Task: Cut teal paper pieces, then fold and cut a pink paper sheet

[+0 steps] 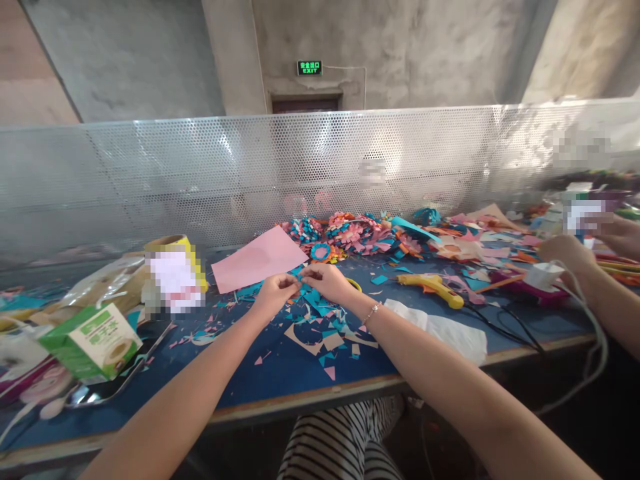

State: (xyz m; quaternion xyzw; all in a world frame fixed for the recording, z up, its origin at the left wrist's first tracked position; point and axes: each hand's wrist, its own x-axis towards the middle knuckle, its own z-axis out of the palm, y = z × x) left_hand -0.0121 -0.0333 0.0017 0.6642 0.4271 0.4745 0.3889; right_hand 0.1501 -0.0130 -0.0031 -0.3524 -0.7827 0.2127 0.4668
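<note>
Above the middle of the table, my left hand [279, 291] is closed in a pinch, fingertips almost touching those of my right hand [330, 281]. A small blue piece of paper [296, 273] shows at the fingertips of both; its shape is mostly hidden. Just behind my left hand lies a pink sheet of paper [260, 257]. Blue, pink and cream paper scraps [330, 341] are scattered below and around the hands. A yellow ring-shaped handle [354, 285] shows partly behind my right wrist.
Paper flowers [350, 233] are heaped against the perforated metal screen [320, 160]. A yellow glue gun [433, 288] and white plastic bag [440, 327] lie right. A green drink carton [95, 343] and tape roll [197, 263] stand left. Another person's hands [570, 257] are at far right.
</note>
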